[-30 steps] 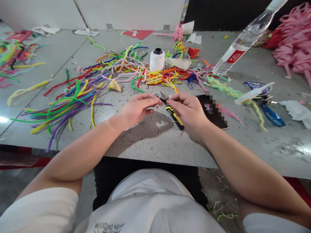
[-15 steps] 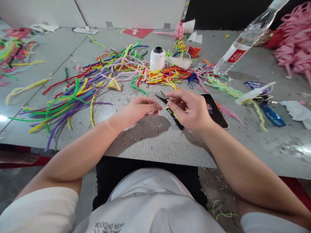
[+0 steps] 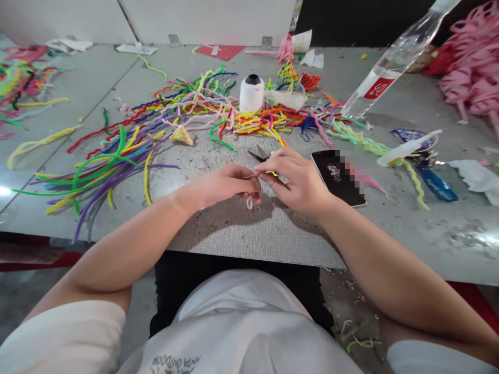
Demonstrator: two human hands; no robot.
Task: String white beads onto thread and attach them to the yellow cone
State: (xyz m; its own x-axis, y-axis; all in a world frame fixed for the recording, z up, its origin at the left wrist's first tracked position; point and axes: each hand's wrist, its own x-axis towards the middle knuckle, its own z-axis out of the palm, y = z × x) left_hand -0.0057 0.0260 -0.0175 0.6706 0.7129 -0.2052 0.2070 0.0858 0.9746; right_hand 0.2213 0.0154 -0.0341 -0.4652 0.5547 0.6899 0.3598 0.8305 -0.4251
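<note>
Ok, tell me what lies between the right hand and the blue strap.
The head view shows a black phone, then a pink strand, between the right hand and the blue strap; part is pixelated.

**Surface Finishes and Materials Observed**

Desk point(image 3: 249, 234): grey, fine streaky grain, low sheen, scuffed. Bottle point(image 3: 370, 88): clear plastic, smooth, glossy. Phone point(image 3: 339, 179): dark, smooth, glass-like face. Scissors point(image 3: 263, 152): metal blades. Spool point(image 3: 251, 98): matt white windings around a dark, plastic-looking core. Craft stems point(image 3: 125, 140): fuzzy, matt. Tissue point(image 3: 473, 179): thin crumpled paper, matt. Shirt point(image 3: 241, 332): soft matt cloth, creased. Loop point(image 3: 250, 202): pale, bumpy surface; material too small to tell.
</note>
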